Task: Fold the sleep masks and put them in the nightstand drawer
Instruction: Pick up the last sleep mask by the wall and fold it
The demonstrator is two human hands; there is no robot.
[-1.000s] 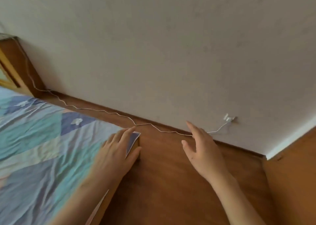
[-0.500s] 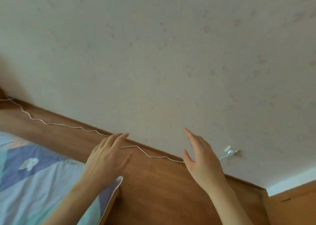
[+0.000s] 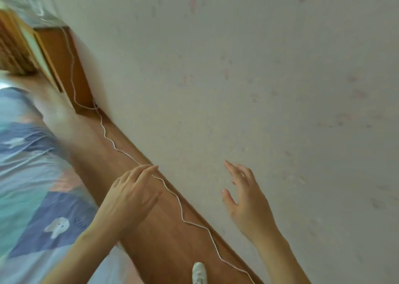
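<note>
No sleep mask is in view. My left hand (image 3: 131, 195) hovers over the wooden floor strip beside the bed, fingers loosely together, holding nothing, its fingertips near a thin white cable (image 3: 181, 210). My right hand (image 3: 246, 199) is raised in front of the pale wall with its fingers spread and empty. A wooden nightstand (image 3: 62, 67) stands at the upper left against the wall; its front and drawer are blurred and I cannot tell whether the drawer is open.
The bed with a blue, teal and pink patchwork sheet (image 3: 32, 197) fills the left. The white cable runs along the brown skirting from the nightstand to the bottom edge. A white shoe tip (image 3: 199, 273) shows at the bottom. The pale wall (image 3: 259, 67) covers the right.
The view has swung and tilted left, bringing the nightstand and more of the bed into view. Both hands stay raised and empty; the left hand has lifted off the bed corner.
</note>
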